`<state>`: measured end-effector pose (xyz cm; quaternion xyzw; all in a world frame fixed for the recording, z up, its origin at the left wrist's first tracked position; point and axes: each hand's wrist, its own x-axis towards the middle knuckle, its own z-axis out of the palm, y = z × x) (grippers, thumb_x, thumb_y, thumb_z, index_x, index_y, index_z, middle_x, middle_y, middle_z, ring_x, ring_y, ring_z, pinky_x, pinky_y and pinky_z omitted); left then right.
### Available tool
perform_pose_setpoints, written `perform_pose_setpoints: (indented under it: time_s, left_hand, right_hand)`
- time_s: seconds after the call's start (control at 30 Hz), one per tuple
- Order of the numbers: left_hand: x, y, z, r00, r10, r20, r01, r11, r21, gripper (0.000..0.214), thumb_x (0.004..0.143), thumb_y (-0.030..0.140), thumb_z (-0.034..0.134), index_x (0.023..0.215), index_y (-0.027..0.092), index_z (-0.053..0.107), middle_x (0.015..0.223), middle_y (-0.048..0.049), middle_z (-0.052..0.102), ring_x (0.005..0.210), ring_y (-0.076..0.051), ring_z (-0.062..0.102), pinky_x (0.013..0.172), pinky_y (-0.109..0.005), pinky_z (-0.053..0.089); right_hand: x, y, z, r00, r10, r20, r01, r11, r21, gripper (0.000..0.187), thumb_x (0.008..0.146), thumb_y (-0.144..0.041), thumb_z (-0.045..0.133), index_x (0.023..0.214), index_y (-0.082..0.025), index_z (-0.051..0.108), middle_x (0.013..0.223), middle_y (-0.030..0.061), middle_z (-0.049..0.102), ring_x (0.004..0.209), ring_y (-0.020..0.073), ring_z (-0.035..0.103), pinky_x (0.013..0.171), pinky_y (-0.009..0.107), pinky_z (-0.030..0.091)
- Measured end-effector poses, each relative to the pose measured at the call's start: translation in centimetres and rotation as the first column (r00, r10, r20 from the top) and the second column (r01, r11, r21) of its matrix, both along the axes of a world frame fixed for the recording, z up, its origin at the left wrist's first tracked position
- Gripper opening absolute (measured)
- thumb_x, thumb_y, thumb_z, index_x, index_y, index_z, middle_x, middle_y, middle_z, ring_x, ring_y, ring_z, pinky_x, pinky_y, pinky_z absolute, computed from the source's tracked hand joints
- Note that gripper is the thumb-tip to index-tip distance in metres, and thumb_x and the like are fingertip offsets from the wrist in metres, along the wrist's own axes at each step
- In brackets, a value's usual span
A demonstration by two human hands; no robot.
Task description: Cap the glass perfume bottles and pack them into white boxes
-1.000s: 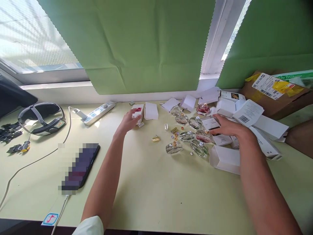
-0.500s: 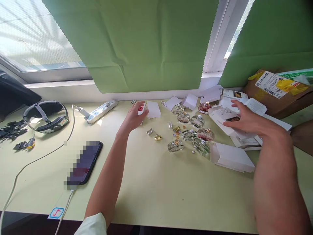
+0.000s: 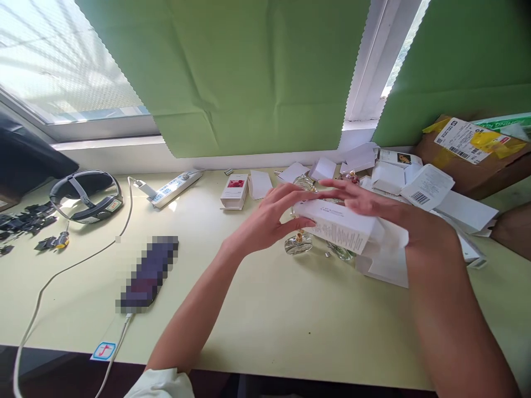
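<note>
A white cardboard box (image 3: 342, 228) with printed sides is held above the table between my two hands, its flaps loose at the right end. My left hand (image 3: 276, 213) grips the left end, thumb on the near side and fingers over the top. My right hand (image 3: 381, 213) is closed over the top and right end, its fingertips close to those of the left. Glass perfume bottles lie below and behind the box, mostly hidden by it; one clear bottle (image 3: 298, 245) with a gold neck shows in front. A small box with a red picture (image 3: 235, 192) stands left of my left hand.
White cartons (image 3: 427, 190) are heaped at the right, before a brown parcel (image 3: 468, 146). On the left are a phone (image 3: 149, 276) on a cable, a power strip (image 3: 176, 188) and a headband device (image 3: 87, 198). A green blind (image 3: 249, 77) hangs behind.
My left hand has left the small red-picture box and moved right. My right hand has brought a white box from the heap leftward, and both hands now hold it over the bottles.
</note>
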<state>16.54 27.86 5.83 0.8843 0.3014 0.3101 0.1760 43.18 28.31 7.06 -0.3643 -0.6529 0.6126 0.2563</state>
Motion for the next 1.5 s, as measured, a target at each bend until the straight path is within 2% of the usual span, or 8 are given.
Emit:
perform_pose_setpoints:
  time_s: [0.1,0.17,0.27,0.37,0.7,1.03,1.37,1.5]
  left_hand:
    - [-0.8,0.6,-0.3,0.988,0.150,0.039,-0.143,0.978,-0.152,0.033,0.093,0.043,0.062,0.121,0.026,0.057,0.114,-0.0058,0.065,0.098,-0.019,0.060,0.082,-0.033,0.053]
    - [-0.9,0.6,-0.3,0.973,0.213,0.093,-0.184,0.950,-0.254,0.032,0.091,0.045,0.064,0.115,0.025,0.056,0.111,-0.0043,0.066,0.093,-0.016,0.061,0.079,-0.030,0.053]
    - [-0.6,0.0,0.3,0.984,0.142,0.105,-0.092,0.918,-0.386,0.036,0.092,0.048,0.062,0.119,0.025,0.054,0.107,-0.0038,0.066,0.089,-0.015,0.062,0.076,-0.029,0.053]
    - [-0.7,-0.5,1.1,1.000,0.006,0.003,-0.004,0.900,-0.436,0.046,0.093,0.051,0.059,0.132,0.028,0.050,0.111,-0.0044,0.067,0.097,-0.017,0.062,0.080,-0.029,0.051]
    - [-1.6,1.7,-3.3,0.787,-0.073,-0.613,-0.243,0.876,-0.416,0.056,0.080,0.059,0.066,0.122,0.022,0.060,0.128,-0.0068,0.058,0.110,-0.025,0.059,0.080,-0.032,0.045]
    - [-0.8,2.7,-5.4,0.790,-0.102,-0.604,-0.098,0.952,-0.290,0.032,0.085,0.040,0.062,0.108,0.019,0.066,0.125,-0.0072,0.061,0.117,-0.025,0.055,0.091,-0.033,0.042]
    - [-3.3,4.9,-6.4,0.804,0.082,-0.588,-0.249,0.946,-0.208,0.030,0.088,0.042,0.061,0.105,0.018,0.067,0.128,-0.0088,0.059,0.120,-0.028,0.052,0.101,-0.042,0.038]
    - [-3.9,3.9,-4.6,0.832,0.145,-0.536,-0.291,0.936,-0.199,0.046,0.087,0.048,0.064,0.125,0.022,0.060,0.134,-0.0091,0.056,0.127,-0.029,0.048,0.107,-0.046,0.037]
  right_hand:
    - [0.2,0.4,-0.1,0.977,-0.084,-0.195,0.076,0.996,-0.049,0.060,0.091,-0.071,0.041,0.139,-0.038,0.052,0.146,0.0034,0.054,0.129,0.0298,0.056,0.094,0.044,0.057]
    - [0.4,0.4,0.0,0.962,-0.140,-0.233,0.157,0.986,0.053,0.061,0.085,-0.068,0.056,0.137,-0.036,0.053,0.139,0.0045,0.059,0.122,0.0284,0.060,0.089,0.039,0.059]
    - [0.5,0.2,0.2,0.951,-0.260,-0.167,0.290,0.938,0.192,0.063,0.075,-0.042,0.081,0.133,-0.041,0.055,0.121,-0.0003,0.068,0.106,0.0222,0.066,0.080,0.030,0.061]
    - [0.9,0.0,0.3,0.940,-0.329,-0.095,0.342,0.915,0.212,0.061,0.074,-0.033,0.083,0.130,-0.043,0.058,0.103,-0.0029,0.072,0.092,0.0183,0.069,0.072,0.024,0.061]
    - [5.3,0.2,0.2,0.866,-0.500,-0.017,0.487,0.835,0.254,0.070,0.070,-0.041,0.085,0.135,-0.044,0.057,0.099,0.0009,0.073,0.077,0.0171,0.065,0.051,0.018,0.056]
    - [5.4,0.5,-0.1,0.869,-0.495,0.004,0.479,0.843,0.244,0.071,0.071,-0.041,0.084,0.136,-0.045,0.055,0.101,0.0017,0.074,0.078,0.0201,0.068,0.047,0.021,0.057]
    - [5.3,0.5,0.0,0.867,-0.495,-0.056,0.495,0.840,0.221,0.066,0.073,-0.036,0.084,0.133,-0.044,0.058,0.107,-0.0004,0.073,0.090,0.0196,0.069,0.062,0.022,0.064]
    - [5.4,0.5,-0.2,0.888,-0.450,-0.093,0.459,0.862,0.213,0.060,0.072,-0.032,0.084,0.127,-0.042,0.063,0.108,-0.0018,0.073,0.094,0.0205,0.069,0.070,0.028,0.066]
